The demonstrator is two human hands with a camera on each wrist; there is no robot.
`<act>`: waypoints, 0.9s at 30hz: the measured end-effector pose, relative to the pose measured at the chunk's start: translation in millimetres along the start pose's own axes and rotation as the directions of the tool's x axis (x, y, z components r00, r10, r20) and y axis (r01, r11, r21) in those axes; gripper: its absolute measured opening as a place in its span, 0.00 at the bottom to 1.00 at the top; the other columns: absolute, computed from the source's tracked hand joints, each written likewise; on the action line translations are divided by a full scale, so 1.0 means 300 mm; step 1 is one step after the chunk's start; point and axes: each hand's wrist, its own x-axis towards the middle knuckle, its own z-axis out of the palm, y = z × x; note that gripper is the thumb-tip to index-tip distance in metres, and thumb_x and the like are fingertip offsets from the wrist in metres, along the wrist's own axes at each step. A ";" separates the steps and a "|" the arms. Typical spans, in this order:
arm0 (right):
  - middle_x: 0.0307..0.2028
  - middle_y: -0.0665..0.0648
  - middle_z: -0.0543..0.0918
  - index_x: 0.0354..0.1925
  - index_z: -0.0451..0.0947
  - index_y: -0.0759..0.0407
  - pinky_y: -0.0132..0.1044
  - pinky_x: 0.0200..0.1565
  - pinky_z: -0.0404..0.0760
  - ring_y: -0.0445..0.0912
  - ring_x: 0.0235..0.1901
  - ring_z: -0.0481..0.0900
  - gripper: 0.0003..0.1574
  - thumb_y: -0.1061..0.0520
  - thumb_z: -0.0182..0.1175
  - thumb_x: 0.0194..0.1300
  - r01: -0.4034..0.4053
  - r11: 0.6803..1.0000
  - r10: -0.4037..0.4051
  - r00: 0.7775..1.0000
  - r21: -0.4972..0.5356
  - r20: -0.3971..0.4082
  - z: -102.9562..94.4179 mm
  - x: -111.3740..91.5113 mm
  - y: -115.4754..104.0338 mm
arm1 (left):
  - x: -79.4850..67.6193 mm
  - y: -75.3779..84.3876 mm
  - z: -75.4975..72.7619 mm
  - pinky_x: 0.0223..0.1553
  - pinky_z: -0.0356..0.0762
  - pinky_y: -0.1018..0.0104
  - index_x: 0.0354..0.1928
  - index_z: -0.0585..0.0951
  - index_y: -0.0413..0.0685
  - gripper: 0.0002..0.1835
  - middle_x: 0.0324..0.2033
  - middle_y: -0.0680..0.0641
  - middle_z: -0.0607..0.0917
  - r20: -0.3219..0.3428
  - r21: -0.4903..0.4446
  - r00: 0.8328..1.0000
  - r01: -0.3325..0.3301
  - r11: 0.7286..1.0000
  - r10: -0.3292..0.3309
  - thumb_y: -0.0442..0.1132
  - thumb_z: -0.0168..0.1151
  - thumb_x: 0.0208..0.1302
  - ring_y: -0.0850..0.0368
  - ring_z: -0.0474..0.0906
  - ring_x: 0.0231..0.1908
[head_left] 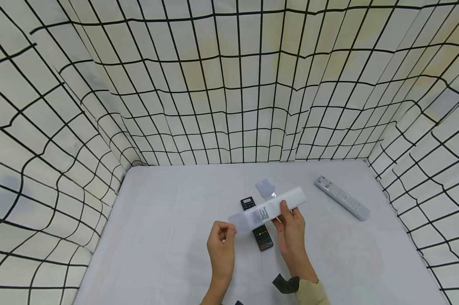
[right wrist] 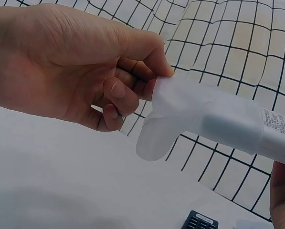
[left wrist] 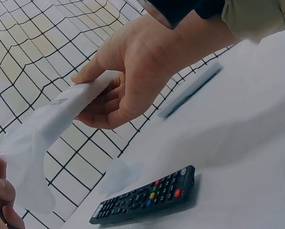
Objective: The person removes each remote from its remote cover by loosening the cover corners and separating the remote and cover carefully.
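A white remote control (head_left: 294,197) with small print on its back is held above the table, one end inside a frosted plastic sleeve (head_left: 240,222). My left hand (head_left: 221,245) pinches the sleeve's loose end between thumb and finger; in the right wrist view a flap of the sleeve (right wrist: 154,143) hangs down beside it. Around the remote's other part, my right hand (head_left: 292,231) grips with the thumb on top and fingers beneath. Below lies a black remote control (head_left: 262,238), buttons up, partly hidden in the head view by the white one.
A crumpled clear plastic piece (head_left: 265,187) lies behind the black remote. Farther right rests a grey-white remote control (head_left: 341,197), which seems to have a plastic cover. The white table (head_left: 157,237) is bounded by white walls with a black grid (head_left: 229,110).
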 end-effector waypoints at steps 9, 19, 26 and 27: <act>0.68 0.58 0.71 0.76 0.61 0.58 0.37 0.60 0.84 0.44 0.61 0.81 0.36 0.46 0.58 0.79 0.004 1.000 -0.004 1.000 -0.004 -0.008 -0.009 0.003 -0.001 | -0.006 -0.009 0.003 0.25 0.65 0.72 0.39 0.79 0.44 0.03 0.29 0.44 0.83 -0.020 -0.021 1.000 0.015 1.000 -0.016 0.33 0.61 0.75 0.65 0.67 0.23; 0.66 0.55 0.73 0.76 0.61 0.58 0.36 0.60 0.83 0.44 0.61 0.81 0.37 0.46 0.57 0.79 -0.008 1.000 0.008 1.000 0.004 -0.013 -0.013 0.003 0.003 | -0.009 -0.018 -0.004 0.24 0.64 0.72 0.39 0.79 0.43 0.03 0.28 0.37 0.81 -0.018 -0.026 1.000 0.018 1.000 -0.019 0.34 0.61 0.75 0.65 0.66 0.22; 0.66 0.55 0.73 0.76 0.61 0.57 0.36 0.60 0.83 0.44 0.61 0.81 0.36 0.46 0.58 0.79 -0.005 1.000 0.005 1.000 -0.003 -0.015 -0.015 0.008 0.008 | -0.009 -0.021 -0.006 0.24 0.64 0.72 0.40 0.79 0.45 0.03 0.29 0.37 0.82 -0.022 -0.011 0.999 0.034 0.999 -0.034 0.35 0.62 0.75 0.65 0.66 0.23; 0.66 0.55 0.73 0.76 0.61 0.57 0.36 0.60 0.83 0.44 0.61 0.81 0.36 0.46 0.58 0.79 -0.003 1.000 0.003 1.000 -0.004 -0.014 -0.015 0.008 0.008 | -0.009 -0.020 -0.006 0.24 0.64 0.72 0.40 0.79 0.45 0.03 0.29 0.37 0.82 -0.023 -0.010 0.999 0.036 0.999 -0.037 0.35 0.62 0.75 0.65 0.66 0.23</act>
